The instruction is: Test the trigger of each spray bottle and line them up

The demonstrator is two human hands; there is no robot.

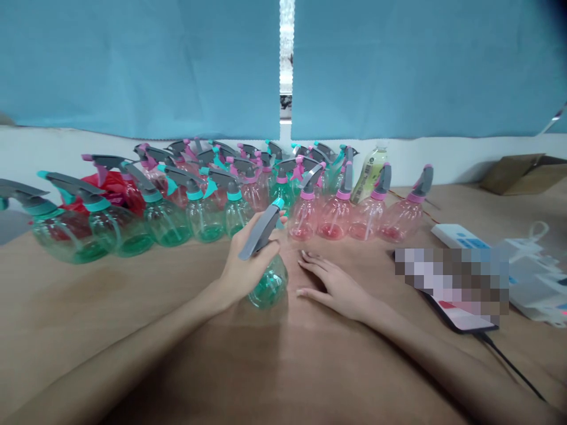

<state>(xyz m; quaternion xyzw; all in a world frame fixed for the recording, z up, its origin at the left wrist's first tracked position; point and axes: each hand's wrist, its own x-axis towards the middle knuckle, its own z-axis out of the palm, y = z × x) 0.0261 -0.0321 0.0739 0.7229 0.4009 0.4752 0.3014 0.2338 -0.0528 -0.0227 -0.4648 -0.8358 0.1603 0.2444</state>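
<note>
My left hand [243,260] is wrapped round the neck of a green spray bottle [269,284] with a grey and turquoise trigger head. The bottle tilts a little, and my fingers hide its collar. Whether its base touches the table cannot be told. To its right, my right hand [332,282] lies flat on the wooden table [195,360], fingers outstretched and holding nothing. Just beyond my hands stand green spray bottles [208,218] on the left and pink spray bottles [335,218] on the right, several of each, with more crowded behind them.
A phone [460,301] with a blurred screen and a cable [514,366] lies at the right. Near it are white and blue packages [531,277]. A cardboard box [522,172] sits at the back right. A labelled drink bottle [368,174] and a red bag [128,192] stand among the spray bottles.
</note>
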